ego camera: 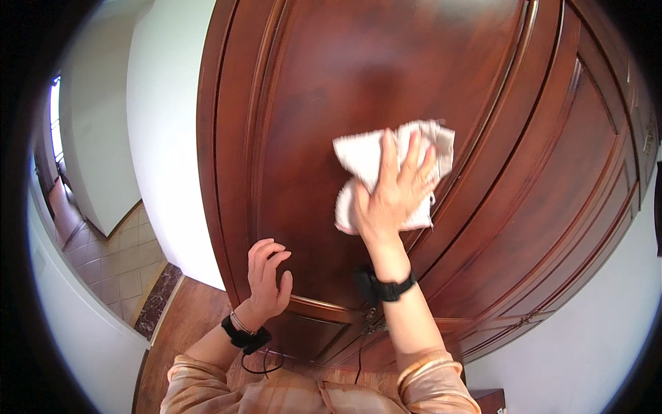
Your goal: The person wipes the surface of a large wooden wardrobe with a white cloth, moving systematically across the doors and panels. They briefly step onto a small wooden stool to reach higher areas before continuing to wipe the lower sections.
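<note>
Against the reddish-brown wooden wardrobe door panel, my right hand presses a folded white cloth flat under spread fingers. The cloth's edges stick out above the fingertips and on both sides of the palm. It lies close to the raised moulding on the panel's right side. My left hand is lower and further left, in front of the same door, with its fingers loosely bent and nothing in them. Whether its fingertips touch the wood, I cannot tell.
More panelled wardrobe doors continue to the right. A white wall edge borders the wardrobe on the left, with a tiled floor beyond a dark stone threshold. Wooden flooring lies below. Black cables hang near my wrists.
</note>
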`<state>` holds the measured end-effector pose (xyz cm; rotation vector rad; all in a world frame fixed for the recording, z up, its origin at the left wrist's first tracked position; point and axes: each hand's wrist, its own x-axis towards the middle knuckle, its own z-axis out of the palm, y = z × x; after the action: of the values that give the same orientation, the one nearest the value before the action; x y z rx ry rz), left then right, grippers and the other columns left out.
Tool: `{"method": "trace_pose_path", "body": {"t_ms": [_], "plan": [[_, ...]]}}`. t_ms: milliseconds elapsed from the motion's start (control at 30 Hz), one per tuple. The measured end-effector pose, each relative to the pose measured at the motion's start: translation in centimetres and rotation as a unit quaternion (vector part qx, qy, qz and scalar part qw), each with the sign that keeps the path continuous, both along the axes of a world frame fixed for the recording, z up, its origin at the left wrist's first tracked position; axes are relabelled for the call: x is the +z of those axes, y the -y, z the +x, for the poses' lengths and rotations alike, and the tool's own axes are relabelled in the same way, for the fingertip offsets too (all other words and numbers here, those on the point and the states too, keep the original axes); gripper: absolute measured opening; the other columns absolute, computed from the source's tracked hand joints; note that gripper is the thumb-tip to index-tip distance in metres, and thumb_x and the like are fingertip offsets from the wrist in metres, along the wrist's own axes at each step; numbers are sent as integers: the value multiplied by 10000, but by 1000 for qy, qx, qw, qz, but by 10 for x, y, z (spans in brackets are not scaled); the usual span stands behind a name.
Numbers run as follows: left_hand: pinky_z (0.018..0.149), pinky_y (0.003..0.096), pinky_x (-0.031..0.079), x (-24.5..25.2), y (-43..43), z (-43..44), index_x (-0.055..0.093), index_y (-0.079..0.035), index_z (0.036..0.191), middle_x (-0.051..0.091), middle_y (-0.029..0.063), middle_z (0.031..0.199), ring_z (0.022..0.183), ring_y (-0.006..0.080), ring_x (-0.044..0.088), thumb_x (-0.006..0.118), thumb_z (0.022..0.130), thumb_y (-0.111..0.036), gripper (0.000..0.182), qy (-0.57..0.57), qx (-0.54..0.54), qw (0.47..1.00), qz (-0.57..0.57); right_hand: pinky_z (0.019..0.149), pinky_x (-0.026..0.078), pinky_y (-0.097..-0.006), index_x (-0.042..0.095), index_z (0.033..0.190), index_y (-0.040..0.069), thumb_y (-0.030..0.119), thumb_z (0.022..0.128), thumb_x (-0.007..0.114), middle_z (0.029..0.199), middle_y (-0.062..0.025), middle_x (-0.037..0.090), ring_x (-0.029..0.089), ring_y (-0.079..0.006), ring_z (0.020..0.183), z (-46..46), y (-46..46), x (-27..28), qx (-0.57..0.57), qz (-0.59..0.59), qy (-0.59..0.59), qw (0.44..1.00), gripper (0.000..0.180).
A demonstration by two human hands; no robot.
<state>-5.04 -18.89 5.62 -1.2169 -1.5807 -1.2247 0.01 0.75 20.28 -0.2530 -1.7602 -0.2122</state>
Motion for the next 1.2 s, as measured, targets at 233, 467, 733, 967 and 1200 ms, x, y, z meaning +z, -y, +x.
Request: {"method": "trace_pose_path", "body": {"t_ms": [233,467,733,967,1200], "plan": [[998,514,355,1,30,6,544,42,1087,504,192,1160,1149,408,456,539,711,48,375,16,51,998,26,1052,354,-556,558,1336,197,179,843,565,1452,-43,448,406,-269,1349,-37,64,-97,142,239,288,916,494],[999,510,367,-12,58,-3,559,34,1063,502,185,1167,1153,411,459,546,722,67,342,59,92,994,5,1068,281,-663,540,1358,215,128,798,600,1507,-75,384,309,-389,1403,-40,51,-31,120,198,156,960,569],[979,490,383,-9,46,1,583,38,1010,514,188,1139,1132,403,473,542,724,89,293,81,91,992,33,1022,316,-682,523,1365,240,193,679,785,1467,-62,421,335,-358,1386,-63,58,91,84,200,47,975,736],[965,479,400,-14,54,-3,608,1,955,519,178,1149,1119,405,488,566,708,82,264,91,124,988,15,1111,289,-500,547,1343,186,227,878,529,1457,-11,434,332,-205,1400,-36,62,-164,84,326,401,852,467],[979,409,370,-44,101,0,606,1,907,508,159,1143,1110,335,478,521,719,113,234,155,212,965,-8,1120,243,-565,553,1336,157,200,888,543,1499,-43,402,324,-266,1409,-37,54,-187,129,239,454,848,450]]}}
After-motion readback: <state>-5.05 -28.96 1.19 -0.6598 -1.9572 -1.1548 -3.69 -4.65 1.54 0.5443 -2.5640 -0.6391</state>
